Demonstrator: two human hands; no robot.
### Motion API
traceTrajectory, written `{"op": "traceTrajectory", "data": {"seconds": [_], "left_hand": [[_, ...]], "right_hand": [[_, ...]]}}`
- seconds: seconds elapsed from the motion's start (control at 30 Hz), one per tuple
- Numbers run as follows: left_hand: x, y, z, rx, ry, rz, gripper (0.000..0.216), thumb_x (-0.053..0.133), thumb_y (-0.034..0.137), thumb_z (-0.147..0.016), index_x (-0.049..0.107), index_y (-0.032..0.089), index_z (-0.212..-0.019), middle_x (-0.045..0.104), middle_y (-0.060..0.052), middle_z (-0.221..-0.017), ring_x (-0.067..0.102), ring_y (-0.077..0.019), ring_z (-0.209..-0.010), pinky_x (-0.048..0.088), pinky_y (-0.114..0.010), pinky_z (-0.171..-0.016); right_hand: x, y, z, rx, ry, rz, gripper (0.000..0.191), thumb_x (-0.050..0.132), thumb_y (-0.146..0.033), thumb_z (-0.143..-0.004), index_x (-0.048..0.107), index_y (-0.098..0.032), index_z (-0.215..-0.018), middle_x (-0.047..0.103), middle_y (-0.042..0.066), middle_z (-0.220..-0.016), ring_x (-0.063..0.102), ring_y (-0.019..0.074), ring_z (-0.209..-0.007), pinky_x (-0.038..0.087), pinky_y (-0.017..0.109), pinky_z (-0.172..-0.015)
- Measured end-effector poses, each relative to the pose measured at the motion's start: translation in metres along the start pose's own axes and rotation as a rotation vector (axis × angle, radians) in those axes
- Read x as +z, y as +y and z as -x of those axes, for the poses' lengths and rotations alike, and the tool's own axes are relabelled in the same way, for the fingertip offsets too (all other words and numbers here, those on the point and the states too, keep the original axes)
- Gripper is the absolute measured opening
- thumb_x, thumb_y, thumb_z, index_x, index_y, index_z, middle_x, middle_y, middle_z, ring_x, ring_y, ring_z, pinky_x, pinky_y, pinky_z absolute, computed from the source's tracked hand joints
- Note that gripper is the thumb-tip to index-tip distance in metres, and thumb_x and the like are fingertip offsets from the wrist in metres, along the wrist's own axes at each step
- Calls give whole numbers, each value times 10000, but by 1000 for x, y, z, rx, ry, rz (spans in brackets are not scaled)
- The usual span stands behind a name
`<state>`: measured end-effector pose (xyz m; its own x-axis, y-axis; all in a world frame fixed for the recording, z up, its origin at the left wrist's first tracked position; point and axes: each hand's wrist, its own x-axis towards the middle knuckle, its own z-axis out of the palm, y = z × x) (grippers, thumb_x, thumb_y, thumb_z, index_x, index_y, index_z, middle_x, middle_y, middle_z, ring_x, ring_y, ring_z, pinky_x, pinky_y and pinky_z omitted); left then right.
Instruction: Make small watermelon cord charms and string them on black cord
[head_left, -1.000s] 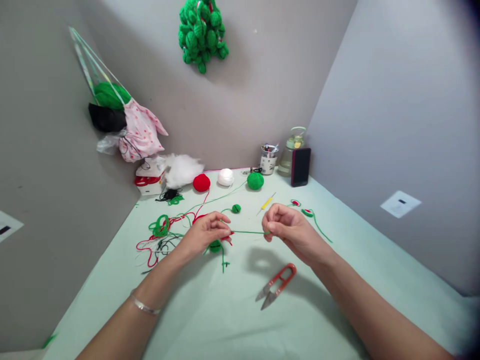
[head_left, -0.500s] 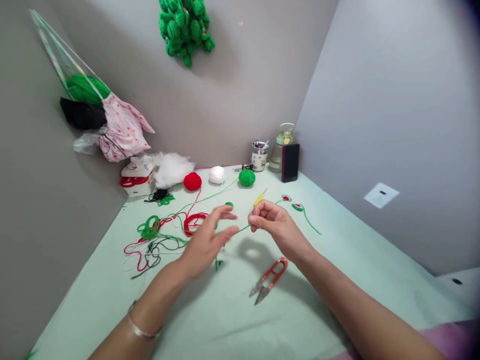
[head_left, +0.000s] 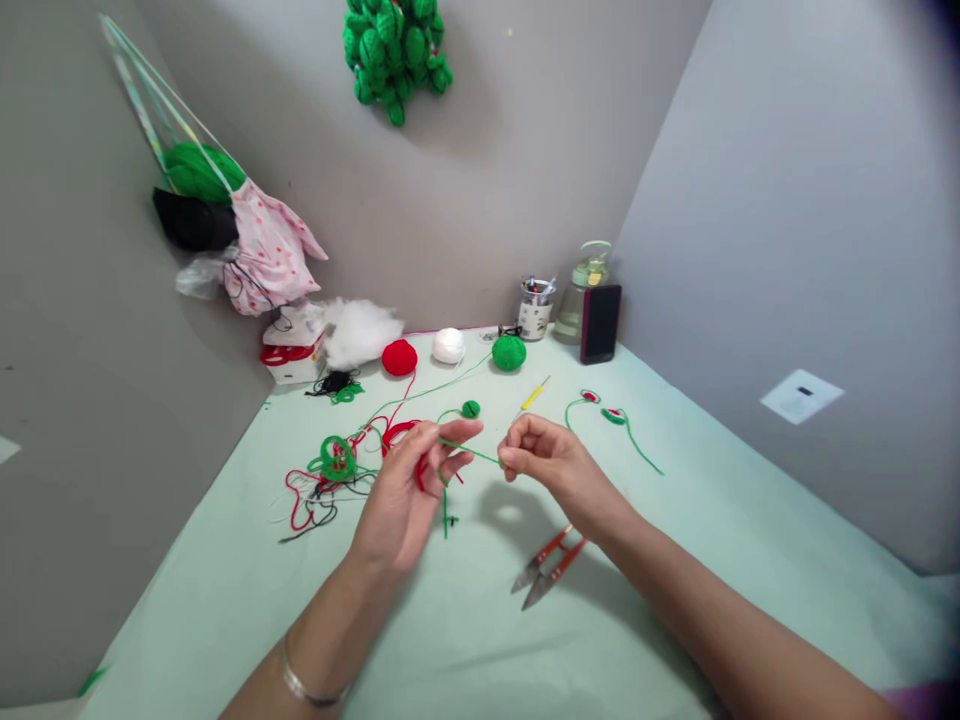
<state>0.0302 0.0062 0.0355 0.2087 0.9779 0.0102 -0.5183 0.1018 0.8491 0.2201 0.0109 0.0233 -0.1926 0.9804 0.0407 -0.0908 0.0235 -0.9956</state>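
Note:
My left hand (head_left: pixel 401 495) is turned palm up with its fingers curled. A taut strand of green yarn (head_left: pixel 474 453) runs from its fingers to my right hand (head_left: pixel 544 455), which pinches the yarn between thumb and fingertips. Whatever else the right fingers may hold is hidden. Just beyond my left hand lies a small green crocheted ball (head_left: pixel 470 409). A crochet hook with a yellow handle (head_left: pixel 534 396) rests past the right hand. Orange-handled thread snips (head_left: pixel 546 573) lie on the table below the right wrist, which partly covers them.
Tangled red, green and black yarn (head_left: pixel 337 462) lies to the left. Balls of red (head_left: pixel 400 357), white (head_left: pixel 448 346) and green yarn (head_left: pixel 509 352) sit at the back. A phone (head_left: pixel 601 324) leans against a bottle (head_left: pixel 574 300). Two small crocheted pieces (head_left: pixel 613 416) lie right.
My left hand has rolled from palm down to palm up, bringing the green yarn across its fingers. The right hand keeps its pinch. The view has shifted slightly left.

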Motion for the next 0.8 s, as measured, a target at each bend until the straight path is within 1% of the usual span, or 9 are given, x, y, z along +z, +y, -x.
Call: {"op": "traceTrajectory", "data": {"seconds": [0.07,0.17,0.23,0.33,0.4,0.47,0.53,0.67,0.8], "left_hand": [[-1,0,3,-8,-31,57,349,606,316,-898,417,190,-633,563,18,-718,648,-126,-748,508,-217,-657],[-5,-4,9,28,-115,-144,143,567,370,-931,538,230,-925,545,46,-767,552,-74,-503,421,-211,-493],[-9,-10,12,120,-165,-428,216,578,387,-928,560,261,-1102,577,13,-910,571,-81,-530,447,-240,-530],[-15,-20,13,323,-202,-879,154,604,351,-916,685,228,-960,599,-42,-998,595,-121,-675,488,-292,-704],[-16,-26,11,363,-173,-986,220,564,361,-938,741,230,-951,630,-81,-1092,613,-160,-774,495,-320,-788],[-15,-30,9,271,-96,-867,286,530,389,-954,746,237,-1065,604,-104,-1290,644,-197,-914,508,-339,-864],[-10,-32,6,116,-36,-609,333,536,415,-953,720,227,-1158,563,-104,-1407,641,-224,-1072,496,-350,-962],[2,-32,7,-146,-18,-113,320,628,380,-908,720,191,-1149,696,-95,-1236,594,-220,-1217,418,-330,-1094],[3,-33,12,-190,143,65,198,759,310,-791,755,199,-956,733,-56,-1048,655,-187,-1059,496,-295,-990]], "right_hand": [[2,2,0,8,-5,-26,319,802,-377,-753,553,-177,-747,590,-23,-671,530,109,-629,425,256,-656],[-1,2,-1,25,12,-81,309,808,-368,-749,562,-181,-771,593,-27,-672,542,108,-626,435,256,-664],[-2,1,-2,35,24,-115,319,816,-371,-738,561,-183,-777,587,-30,-672,539,105,-618,439,254,-661],[-3,-3,0,2,68,-138,331,816,-378,-736,546,-188,-773,574,-31,-685,536,105,-617,443,254,-652],[-1,-5,2,-52,100,-111,317,800,-374,-752,540,-194,-770,584,-21,-714,546,115,-636,455,264,-660],[2,-6,6,-110,103,-40,278,768,-351,-784,537,-198,-764,598,-10,-737,553,127,-660,462,274,-671],[7,-5,10,-180,87,76,218,722,-306,-823,541,-201,-760,600,-5,-744,552,134,-682,459,276,-677],[17,4,15,-301,1,322,155,638,-194,-874,547,-201,-749,576,-15,-751,531,126,-704,443,263,-691],[17,8,14,-289,-21,355,143,648,-195,-878,570,-200,-758,587,-12,-764,544,129,-722,447,266,-712]]}}
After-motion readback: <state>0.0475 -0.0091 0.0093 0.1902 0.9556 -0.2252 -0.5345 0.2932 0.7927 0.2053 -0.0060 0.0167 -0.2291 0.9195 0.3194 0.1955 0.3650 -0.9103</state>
